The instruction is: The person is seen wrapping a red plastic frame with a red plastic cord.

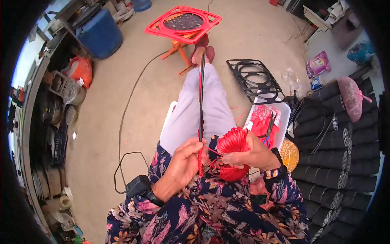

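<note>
In my left hand (181,162), thumb and fingers pinch a long, narrow black bar (201,97) that stretches away over my legs. I cannot tell whether it is a single bar or a flat frame seen edge-on. Red cord is wound tightly round its near end. A strand runs from there to a thick hank of red cord (233,141), which my right hand (260,152) grips with the thumb across it. More red cord hangs below the hank, over my lap.
A red-wrapped frame (152,30) rests on an orange stand (174,49) by my feet. At right, a black frame (254,79) leans on a white bin (284,116) holding red cord and scissors (270,128). Black rolls (321,162) are stacked beyond. A blue barrel (99,34) stands far left.
</note>
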